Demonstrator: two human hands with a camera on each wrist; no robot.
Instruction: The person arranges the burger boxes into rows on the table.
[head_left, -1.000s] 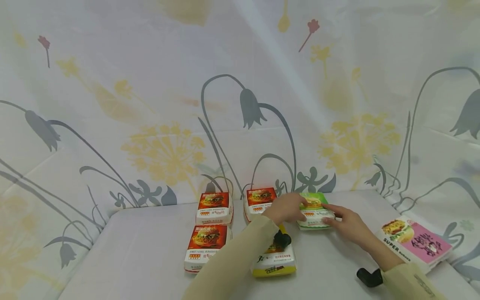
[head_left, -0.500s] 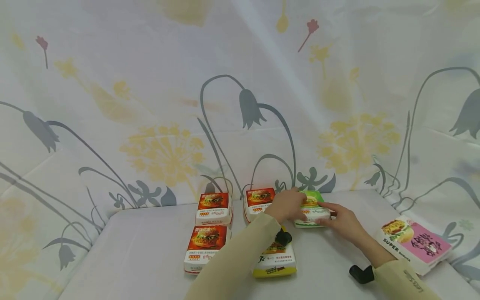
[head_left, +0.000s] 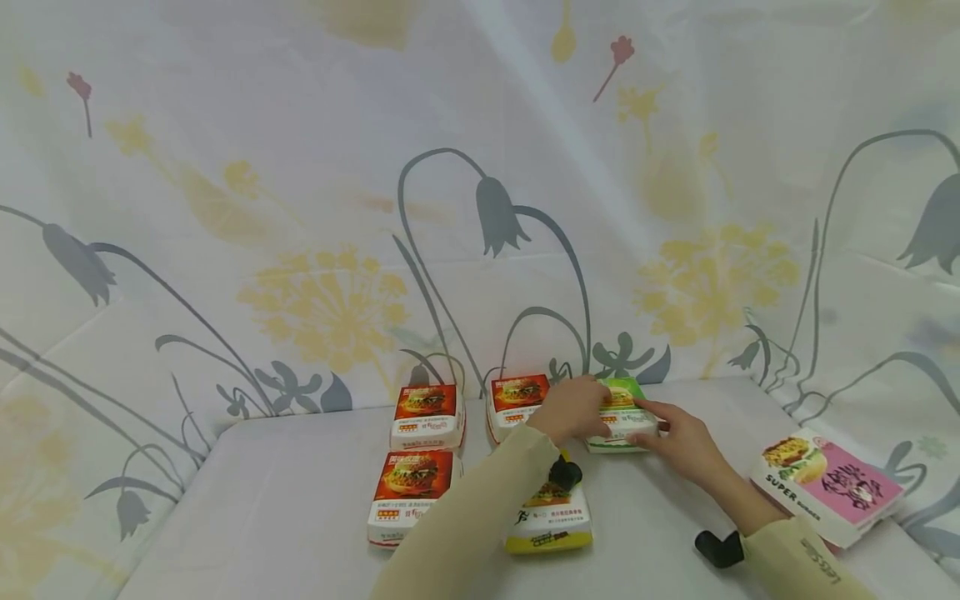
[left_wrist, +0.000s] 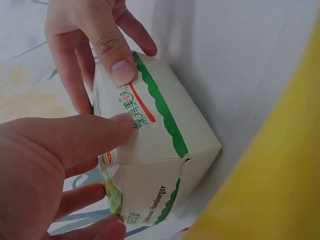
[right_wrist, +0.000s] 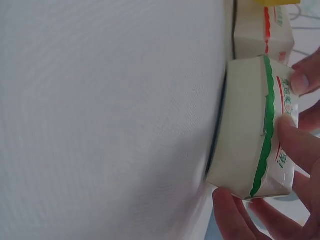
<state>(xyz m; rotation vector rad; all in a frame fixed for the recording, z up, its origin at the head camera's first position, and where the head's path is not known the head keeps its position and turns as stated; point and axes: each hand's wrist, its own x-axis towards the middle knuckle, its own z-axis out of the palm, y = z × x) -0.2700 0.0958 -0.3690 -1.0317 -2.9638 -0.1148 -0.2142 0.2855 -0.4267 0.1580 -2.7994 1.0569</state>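
Note:
A green-and-white hamburger box lies flat at the back of the table, gripped by both hands. My left hand holds its left end; in the left wrist view the thumb presses the front face and the fingers spread round the side. My right hand holds the right end, thumb on the front and fingers curled round the end. Just left of it sits a red-topped hamburger box, partly hidden by my left hand. Below, a yellow-and-white burger box is partly covered by my left sleeve.
Two more red-topped hamburger boxes, one at the back and one in front of it, stand at the left. A pink burger box lies at an angle near the right edge. A flower-printed curtain hangs behind the white table.
Both hands have slid the green box a little to the left, closer to the red-topped box beside it. The other boxes have stayed in place.

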